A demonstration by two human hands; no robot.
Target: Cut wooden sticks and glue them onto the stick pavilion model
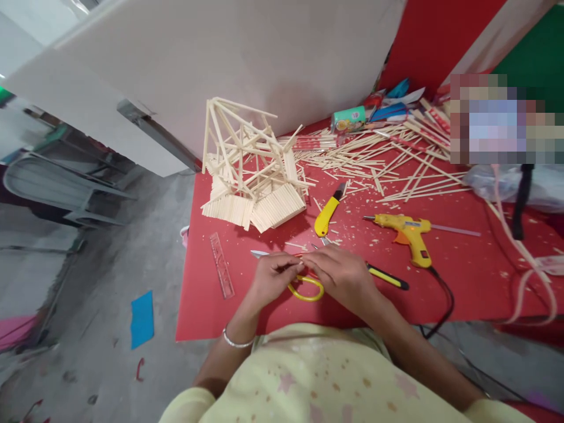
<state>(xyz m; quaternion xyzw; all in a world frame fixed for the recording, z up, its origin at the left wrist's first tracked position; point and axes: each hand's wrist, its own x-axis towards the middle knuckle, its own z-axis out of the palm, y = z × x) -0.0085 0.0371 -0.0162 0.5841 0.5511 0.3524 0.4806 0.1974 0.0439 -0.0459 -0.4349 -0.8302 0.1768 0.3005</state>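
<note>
My left hand (275,276) and my right hand (341,273) meet near the table's front edge, fingertips pinched together. Whatever they hold is small and mostly hidden by the fingers; a bit of red shows there. Under them lies a pair of scissors with a yellow handle loop (306,291); a pointed metal blade (259,254) sticks out beyond my left hand. Just ahead is a yellow box cutter (326,217). A black and yellow cutter (388,276) lies beside my right wrist. A clear ruler (221,265) is left of my left hand.
A wooden stick structure (251,170) stands at the back left of the red table (273,314). Loose sticks (356,155) and scraps spread behind. A yellow glue gun (408,232) with a cord lies right. A green can (349,119) lies by the wall.
</note>
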